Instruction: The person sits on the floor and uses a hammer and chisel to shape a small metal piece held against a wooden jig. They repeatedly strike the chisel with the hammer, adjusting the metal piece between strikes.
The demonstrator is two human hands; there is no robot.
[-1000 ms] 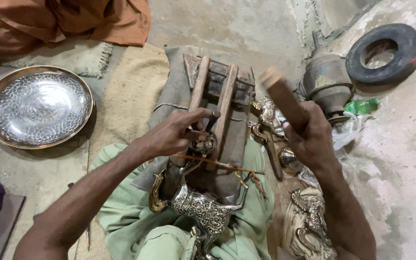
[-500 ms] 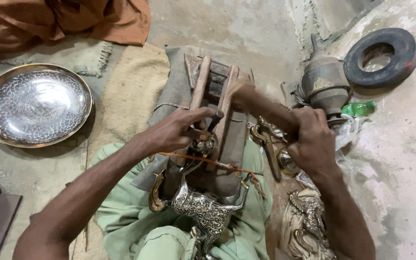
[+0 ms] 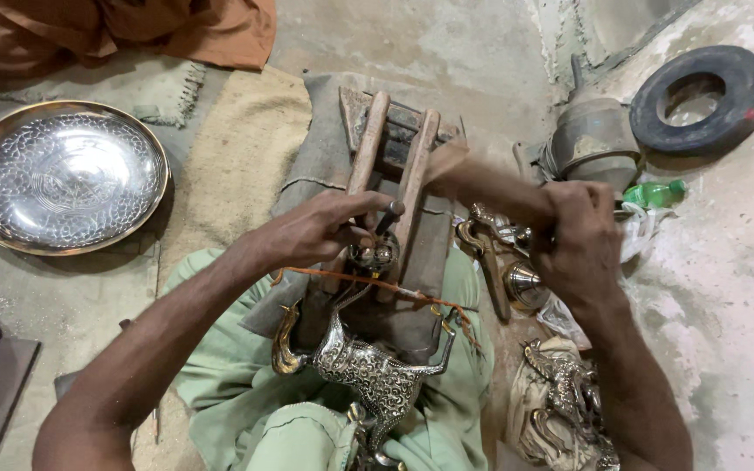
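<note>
My left hand [image 3: 325,231] pinches a small dark chisel [image 3: 387,214], its tip set on the top of an engraved silver animal figure [image 3: 368,371]. The figure lies on my lap against two wooden bars [image 3: 368,148], with an orange cord [image 3: 412,292] across it. My right hand [image 3: 582,240] grips a wooden mallet [image 3: 473,174]. The mallet is blurred and its head is low, close to the chisel's end.
A large engraved round tray [image 3: 63,174] lies at the left on a burlap mat [image 3: 237,157]. At the right are a metal pot [image 3: 591,139], a black rubber ring [image 3: 700,96], a green bottle [image 3: 652,192] and a heap of ornate metal pieces [image 3: 560,392]. Orange cloth [image 3: 133,26] lies at the top left.
My right hand has swung the mallet down from a raised position toward the chisel. My left hand and the figure have stayed in place.
</note>
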